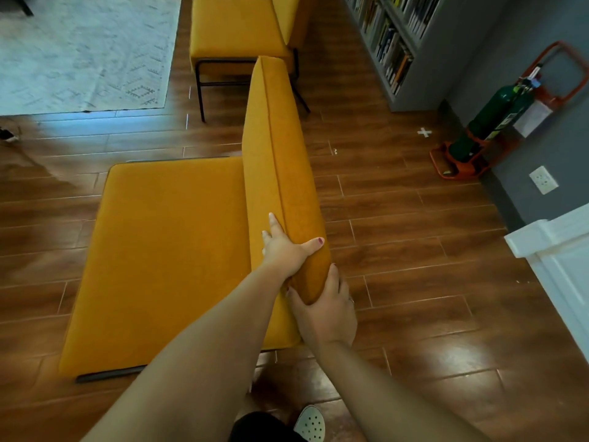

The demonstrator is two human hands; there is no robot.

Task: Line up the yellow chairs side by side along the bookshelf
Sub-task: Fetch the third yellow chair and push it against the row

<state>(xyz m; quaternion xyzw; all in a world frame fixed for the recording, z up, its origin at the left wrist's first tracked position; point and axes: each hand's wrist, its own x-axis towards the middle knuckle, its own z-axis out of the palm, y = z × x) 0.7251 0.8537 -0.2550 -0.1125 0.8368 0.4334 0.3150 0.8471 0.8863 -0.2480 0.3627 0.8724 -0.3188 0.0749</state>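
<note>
Both hands on the near yellow chair (165, 250), mid-frame: left hand (285, 248) clasps the backrest (277, 138) top, right hand (325, 314) grips its near end just below. Push evenly, I'd say, keeping the back parallel to the bookshelf (392, 49) upper right, beside the second yellow chair (236, 27).

l hand (283, 247) & r hand (325, 311) both grip chair back (277, 148)

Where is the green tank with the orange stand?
In the head view, the dark green metal cylinder stands in its orange metal stand at the right, against the grey wall, just beside the end of the grey bookshelf.
</note>
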